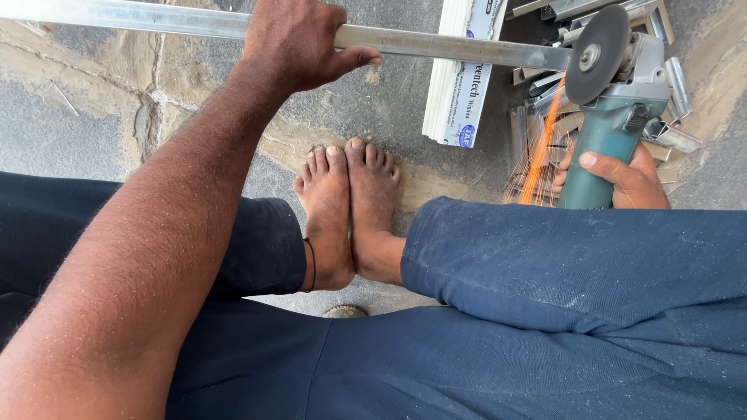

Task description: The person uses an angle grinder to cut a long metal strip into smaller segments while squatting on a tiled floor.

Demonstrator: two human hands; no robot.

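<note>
My left hand (299,43) grips a long grey metal bar (436,45) that runs across the top of the view. My right hand (622,177) holds a green angle grinder (615,124) by its body. The grinder's dark disc (595,53) meets the right end of the bar, and orange sparks (538,148) stream down from the cut. I sit with my knees apart in dark blue trousers, my two bare feet (348,206) together on the stone floor below the bar.
A white boxed profile (461,85) with printed wrapping lies on the floor right of my feet. Several short cut metal pieces (669,117) are heaped under and around the grinder. The floor is rough grey and tan stone (93,117).
</note>
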